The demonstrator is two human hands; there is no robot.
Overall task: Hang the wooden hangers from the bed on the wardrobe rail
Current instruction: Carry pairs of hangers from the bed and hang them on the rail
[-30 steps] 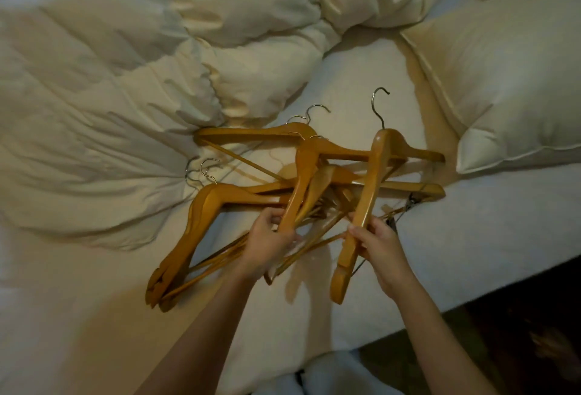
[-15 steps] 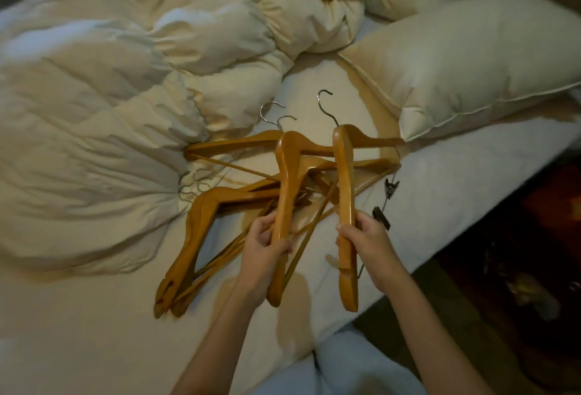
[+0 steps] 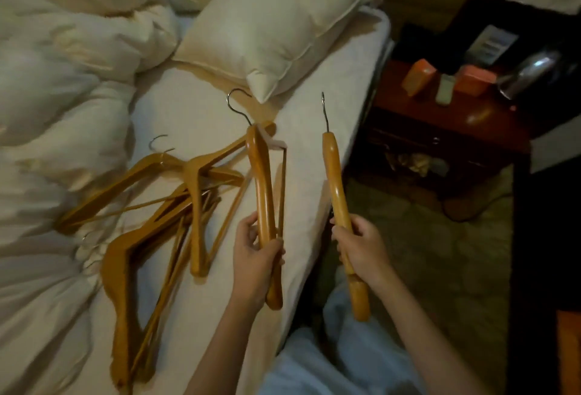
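Observation:
My left hand (image 3: 256, 254) grips a wooden hanger (image 3: 261, 181) by its lower arm, metal hook pointing away, just above the white bed sheet (image 3: 195, 111). My right hand (image 3: 364, 245) grips a second wooden hanger (image 3: 334, 181), seen edge-on, held out past the bed's right edge over the floor. Several more wooden hangers (image 3: 163, 206) lie in a tangled pile on the sheet to the left of my left hand. No wardrobe rail is in view.
A rumpled cream duvet (image 3: 63, 80) fills the left of the bed and a pillow (image 3: 276, 23) lies at the head. A dark red bedside table (image 3: 440, 124) with small boxes stands right of the bed, over patterned carpet (image 3: 440, 253).
Both hands have lifted a hanger each out of the pile and drawn them apart; the right one has swung out past the bed edge. The view has turned to the right.

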